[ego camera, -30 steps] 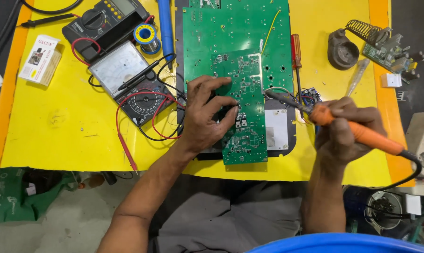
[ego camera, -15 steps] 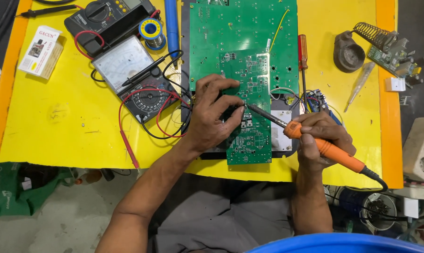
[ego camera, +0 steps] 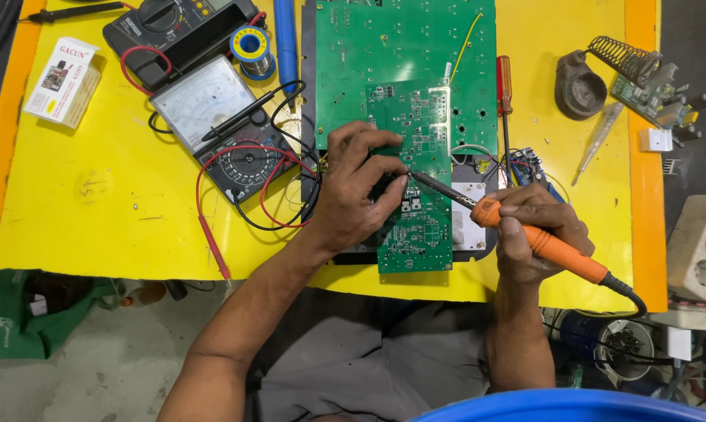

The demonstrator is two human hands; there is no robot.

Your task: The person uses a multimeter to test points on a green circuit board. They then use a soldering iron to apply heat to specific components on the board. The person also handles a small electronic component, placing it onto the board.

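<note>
A small green circuit board (ego camera: 419,227) lies on top of a larger green circuit board (ego camera: 404,47) on the yellow table (ego camera: 111,227). My left hand (ego camera: 357,191) presses down on the small board's left side, fingers bent on it. My right hand (ego camera: 536,230) grips an orange-handled soldering iron (ego camera: 525,234). Its metal tip reaches left and touches the small board right by my left fingertips.
An analog multimeter (ego camera: 228,141) with red and black leads lies left of the boards, with a black digital meter (ego camera: 177,27), a solder spool (ego camera: 251,45) and a small white box (ego camera: 62,78) nearby. On the right are a screwdriver (ego camera: 505,90), a soldering iron stand (ego camera: 595,74) and a white power strip (ego camera: 700,246).
My right hand has moved left with the soldering iron, bringing its tip from beside the board onto it at my left fingertips. My left hand stayed on the board.
</note>
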